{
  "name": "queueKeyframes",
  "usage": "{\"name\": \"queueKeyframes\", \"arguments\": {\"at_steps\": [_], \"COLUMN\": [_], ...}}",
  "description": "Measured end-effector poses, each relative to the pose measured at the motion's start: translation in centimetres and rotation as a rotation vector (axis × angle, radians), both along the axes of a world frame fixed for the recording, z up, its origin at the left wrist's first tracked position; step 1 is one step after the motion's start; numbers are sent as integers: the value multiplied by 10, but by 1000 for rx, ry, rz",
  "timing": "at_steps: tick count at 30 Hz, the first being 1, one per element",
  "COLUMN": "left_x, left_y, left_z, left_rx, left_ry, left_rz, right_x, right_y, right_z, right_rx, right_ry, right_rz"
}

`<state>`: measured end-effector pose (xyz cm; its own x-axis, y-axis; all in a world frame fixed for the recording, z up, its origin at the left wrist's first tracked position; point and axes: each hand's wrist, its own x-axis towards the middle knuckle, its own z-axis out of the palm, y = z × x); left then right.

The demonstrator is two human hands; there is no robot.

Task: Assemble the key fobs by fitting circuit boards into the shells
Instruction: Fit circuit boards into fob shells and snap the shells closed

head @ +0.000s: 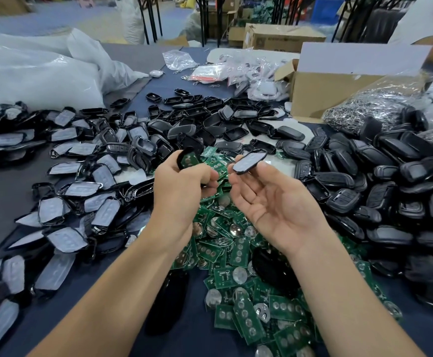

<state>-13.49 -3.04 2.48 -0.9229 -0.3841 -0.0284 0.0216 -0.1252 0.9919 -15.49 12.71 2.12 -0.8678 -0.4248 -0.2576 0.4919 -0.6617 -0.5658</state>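
A black shell half (187, 157) with a green circuit board seated in it is gripped in the left hand (182, 186), whose fingers are curled closed around its lower end, so that the board faces the camera. A second shell half (249, 162), with a pale grey inner face, is pinched at its lower edge between the thumb and fingertips of the right hand (272, 202); the palm of that hand is turned upward and its remaining fingers are loosely spread. The two parts are held near each other above the tabletop (56, 318) but are kept apart. Directly beneath the hands, a heap of loose green circuit boards (238, 287) with round coin cells is spread over the dark tabletop. To the left, shell halves with grey button pads (56, 210) are scattered, and to the right a large pile of black fob covers (380, 186) is stacked. Farther back, an open cardboard box (323, 96) is seen beside a clear bag of metal key rings (375, 104), and bulky white plastic bags (38, 73) are lying at the far left.
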Motion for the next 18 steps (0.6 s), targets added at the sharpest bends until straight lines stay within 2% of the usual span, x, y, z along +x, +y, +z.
{"name": "queueKeyframes", "arguments": {"at_steps": [4, 7, 11, 15, 18], "left_x": [3, 6, 6, 5, 3], "left_y": [-3, -5, -7, 3, 5], "left_z": [4, 10, 12, 8, 6], "left_rx": [83, 109, -15, -256, -288], "left_ry": [-92, -45, 18, 129, 194], "left_rz": [-116, -244, -478, -347, -196], "right_x": [-2, -2, -2, -1, 1], "right_y": [-1, -2, -2, -3, -6], "right_z": [-2, -3, -3, -5, -5], "right_rx": [12, 31, 6, -7, 79], "right_ry": [16, 21, 15, 33, 69], "right_rz": [16, 6, -8, 12, 36]}}
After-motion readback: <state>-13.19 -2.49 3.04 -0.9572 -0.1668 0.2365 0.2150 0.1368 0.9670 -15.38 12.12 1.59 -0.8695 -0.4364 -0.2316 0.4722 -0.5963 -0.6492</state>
